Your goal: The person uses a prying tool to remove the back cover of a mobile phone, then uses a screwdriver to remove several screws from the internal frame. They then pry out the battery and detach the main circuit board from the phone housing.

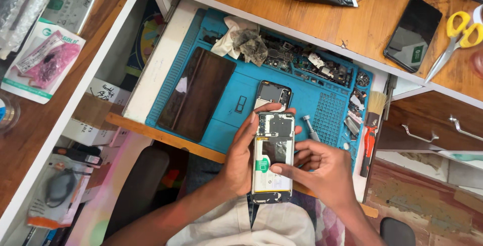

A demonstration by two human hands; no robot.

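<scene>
Two wooden desk tops [382,22] frame the scene, and between them a blue work mat [241,82] lies in a pulled-out drawer. On the mat's left lies a dark phone back panel [196,94]; a loose camera cover [273,95] sits farther right. Near the mat's near edge, the left hand [239,158] wraps the opened phone [272,158] along its left side, insides facing up. The right hand [322,168] presses its thumb on the phone's battery, fingers curled beside a screwdriver [310,127].

Opened smartphone [272,158], back cover off
Held upright lengthwise above the blue mat's near edge; white battery and dark shielding exposed; camera end points away; lower end nearest the person.
</scene>
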